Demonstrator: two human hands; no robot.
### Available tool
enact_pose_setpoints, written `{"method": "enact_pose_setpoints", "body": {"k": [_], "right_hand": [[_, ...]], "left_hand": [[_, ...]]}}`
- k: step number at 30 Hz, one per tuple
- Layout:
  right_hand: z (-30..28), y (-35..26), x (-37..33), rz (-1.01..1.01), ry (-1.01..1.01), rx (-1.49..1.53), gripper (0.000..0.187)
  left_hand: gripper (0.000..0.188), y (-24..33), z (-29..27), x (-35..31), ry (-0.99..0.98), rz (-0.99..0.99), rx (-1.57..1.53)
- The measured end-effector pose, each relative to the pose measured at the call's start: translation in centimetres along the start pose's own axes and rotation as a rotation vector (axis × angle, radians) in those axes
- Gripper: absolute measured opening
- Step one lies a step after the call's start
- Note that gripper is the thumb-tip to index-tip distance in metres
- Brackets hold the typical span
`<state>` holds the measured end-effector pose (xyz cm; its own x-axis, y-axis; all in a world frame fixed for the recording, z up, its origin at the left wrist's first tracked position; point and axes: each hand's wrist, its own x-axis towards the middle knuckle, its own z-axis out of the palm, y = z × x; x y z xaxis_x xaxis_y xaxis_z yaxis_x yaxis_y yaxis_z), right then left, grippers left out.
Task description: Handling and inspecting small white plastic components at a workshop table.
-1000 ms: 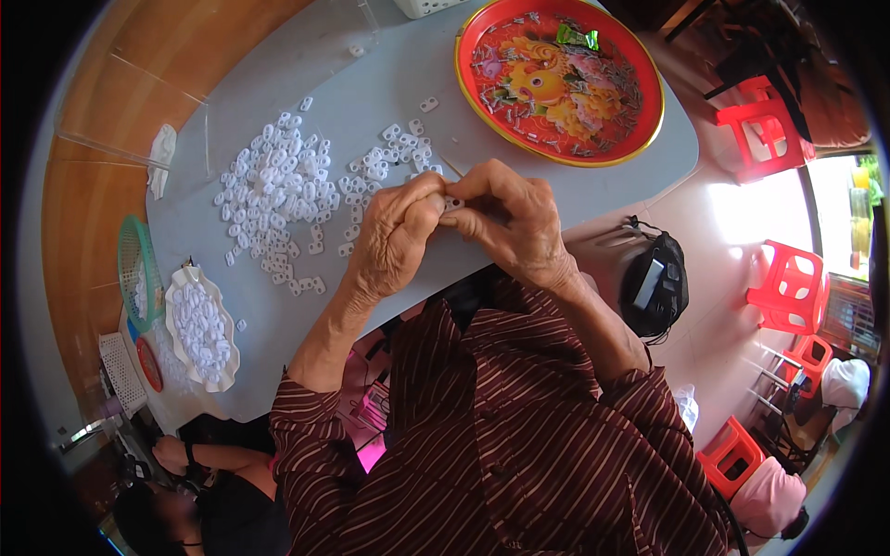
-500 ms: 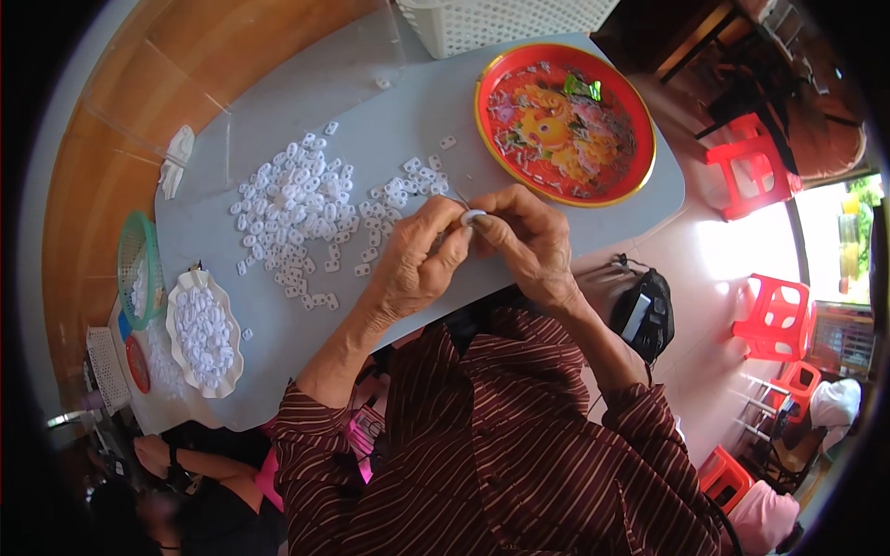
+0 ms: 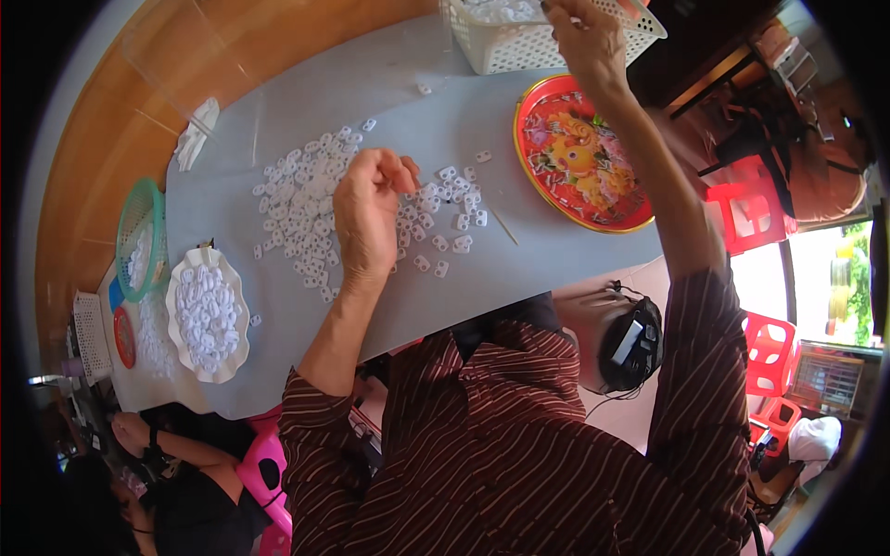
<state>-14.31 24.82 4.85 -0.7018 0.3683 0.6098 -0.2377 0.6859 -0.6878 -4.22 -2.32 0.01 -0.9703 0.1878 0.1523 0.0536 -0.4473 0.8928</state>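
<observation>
My left hand (image 3: 367, 208) is over the right side of a heap of small white plastic pieces with holes (image 3: 306, 190). Its fingers are curled inward, and what they hold, if anything, is hidden. A looser group of the same white pieces (image 3: 452, 190) lies to its right. A thin pale stick (image 3: 505, 225) rests on the grey table, near those loose pieces. My right hand (image 3: 591, 46) is stretched far forward over a white perforated basket (image 3: 505, 51) with white things inside. The top edge of the picture cuts close to its fingers, so their grip is unclear.
Beneath my right forearm stands a red round tray with a gold rim (image 3: 521, 139), scattered with small bits. A scalloped white dish of pieces (image 3: 243, 338) and a green mesh basket (image 3: 159, 241) are at left. A person's arm (image 3: 190, 449) shows at lower left.
My hands have parted from the small white ring-like piece they held together. My right hand has reached forward to the basket, my left has shifted left, and the stick now lies on the table.
</observation>
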Motion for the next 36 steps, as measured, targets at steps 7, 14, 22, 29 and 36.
{"method": "enact_pose_setpoints", "body": {"k": [7,14,22,29,36], "right_hand": [[0.7,-4.4,-10.6,-0.487,-0.724,-0.202,0.010],[-0.1,-5.3,-11.3,-0.683,-0.871,-0.585,0.003],[0.2,-4.8,-11.8,-0.677,-0.719,-0.463,0.004],[-1.8,-7.2,-12.6,-0.127,-0.781,0.174,0.009],[-2.5,-6.5,-13.9,0.144,-0.855,0.371,0.010]], "left_hand": [[0.034,0.4,-1.1,0.1,0.117,-0.002,-0.048],[0.034,0.0,-0.3,-0.7,0.059,-0.068,-0.010],[0.025,-0.5,0.5,-2.1,-0.080,0.015,0.565],[0.020,-0.2,1.9,-2.5,-0.075,0.036,0.692],[0.017,-0.1,1.7,-2.5,-0.187,0.058,0.731]]}}
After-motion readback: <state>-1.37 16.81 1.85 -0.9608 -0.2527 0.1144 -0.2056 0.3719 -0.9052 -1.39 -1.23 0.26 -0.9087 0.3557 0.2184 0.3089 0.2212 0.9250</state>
